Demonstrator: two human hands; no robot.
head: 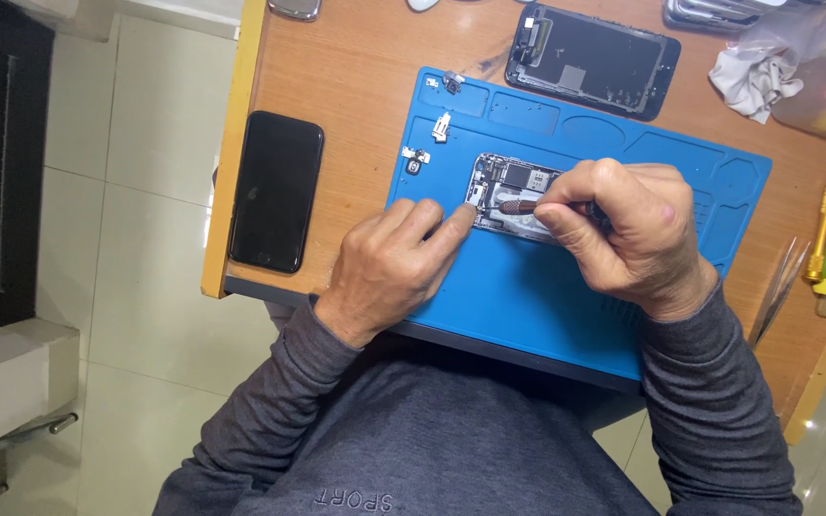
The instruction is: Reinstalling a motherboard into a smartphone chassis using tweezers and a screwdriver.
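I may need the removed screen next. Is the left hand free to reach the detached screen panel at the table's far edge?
Probably not right away: the left hand is pressing a finger on the opened phone. Lifted, its path over the blue mat to the screen panel looks unobstructed.

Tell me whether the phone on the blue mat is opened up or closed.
Opened up: the phone on the blue mat shows bare internal parts, with no screen over them.
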